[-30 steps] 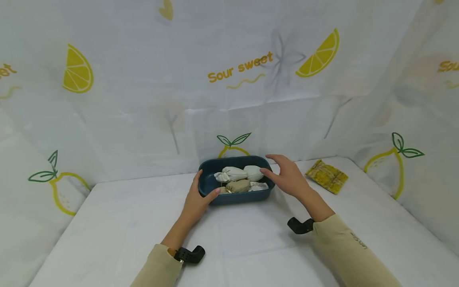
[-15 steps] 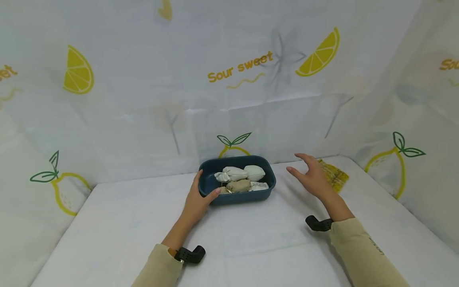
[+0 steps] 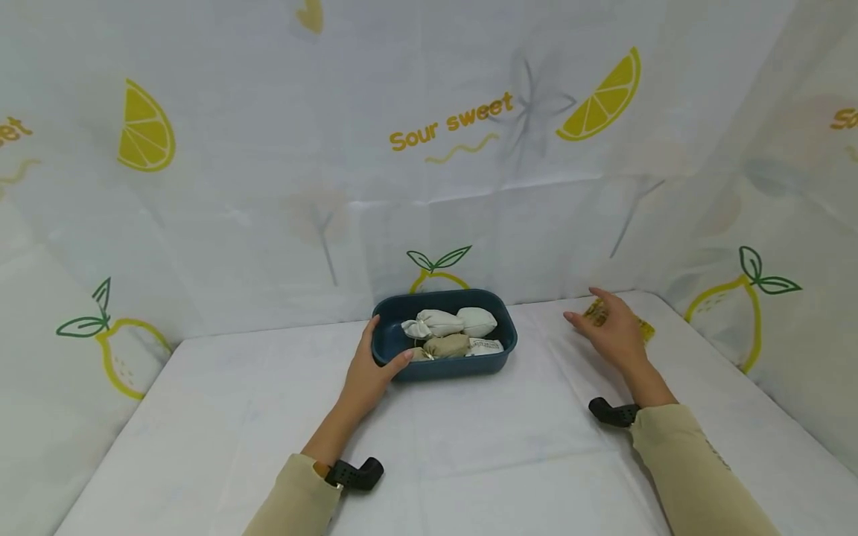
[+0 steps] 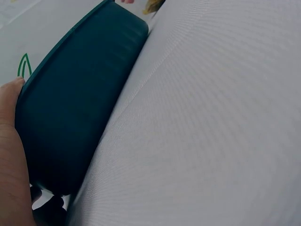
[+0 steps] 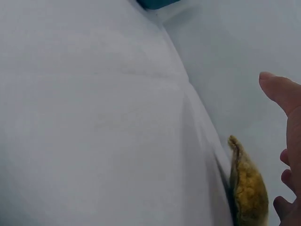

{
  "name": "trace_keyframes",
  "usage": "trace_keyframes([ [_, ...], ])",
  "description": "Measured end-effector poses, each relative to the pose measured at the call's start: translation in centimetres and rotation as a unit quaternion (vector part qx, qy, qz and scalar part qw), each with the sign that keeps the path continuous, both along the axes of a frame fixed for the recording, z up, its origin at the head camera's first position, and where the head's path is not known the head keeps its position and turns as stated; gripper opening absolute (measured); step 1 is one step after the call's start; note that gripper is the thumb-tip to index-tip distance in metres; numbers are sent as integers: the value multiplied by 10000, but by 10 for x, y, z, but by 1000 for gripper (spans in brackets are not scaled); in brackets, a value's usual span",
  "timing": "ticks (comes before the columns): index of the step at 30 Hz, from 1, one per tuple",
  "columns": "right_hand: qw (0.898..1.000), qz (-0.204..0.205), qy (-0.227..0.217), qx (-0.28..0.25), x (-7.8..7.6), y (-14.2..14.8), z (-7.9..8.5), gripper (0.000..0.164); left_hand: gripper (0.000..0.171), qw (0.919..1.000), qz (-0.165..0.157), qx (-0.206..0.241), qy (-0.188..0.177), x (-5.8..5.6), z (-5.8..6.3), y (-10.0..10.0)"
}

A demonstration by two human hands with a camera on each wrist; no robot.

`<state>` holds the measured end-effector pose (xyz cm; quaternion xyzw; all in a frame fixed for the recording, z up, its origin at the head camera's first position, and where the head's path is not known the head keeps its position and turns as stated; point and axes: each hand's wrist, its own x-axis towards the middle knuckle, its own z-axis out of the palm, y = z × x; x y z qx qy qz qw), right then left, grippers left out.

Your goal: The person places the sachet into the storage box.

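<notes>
At the back of the table stands a dark blue oblong tub. My left hand grips its left end, thumb on the front rim and fingers round the far side. Inside lie a white tied pouch, a paler rounded pouch, a tan pouch and a white printed packet. My right hand, thumb and fingers spread, hovers over a yellow-brown patterned cloth packet and partly hides it. In the right wrist view this cloth packet sits apart from the fingers.
A white cloth covers the table. Close behind the tub rises a white curtain printed with lemons and lettering, which also closes in both sides. A black wrist camera mount juts from the left wrist, another mount from the right.
My right hand has moved rightward from the tub's right end to above the yellow-brown cloth packet. The left hand, tub and its contents have stayed put.
</notes>
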<state>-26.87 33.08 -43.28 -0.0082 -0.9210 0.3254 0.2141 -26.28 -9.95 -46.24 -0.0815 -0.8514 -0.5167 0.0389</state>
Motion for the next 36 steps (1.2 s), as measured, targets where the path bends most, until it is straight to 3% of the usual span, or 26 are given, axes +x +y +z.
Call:
trace_keyframes([
  [10,9978,-546,-259,-274,-2,17,-17,80,96,10000,38,-25,8,-2,-2,0],
  [16,9973,-563,-474,45,-2,20,-22,74,95,10000,5,-2,57,-2,0,-1],
  [20,9947,-678,-687,343,-2,21,-24,80,95,10000,-7,-30,38,-2,-1,0],
  [27,9874,-972,-641,1072,-3,22,-27,93,96,10000,-4,10,12,-2,0,-1],
  [36,9892,-548,-1176,675,-2,20,-28,98,94,10000,-7,-34,42,-3,-3,-1],
])
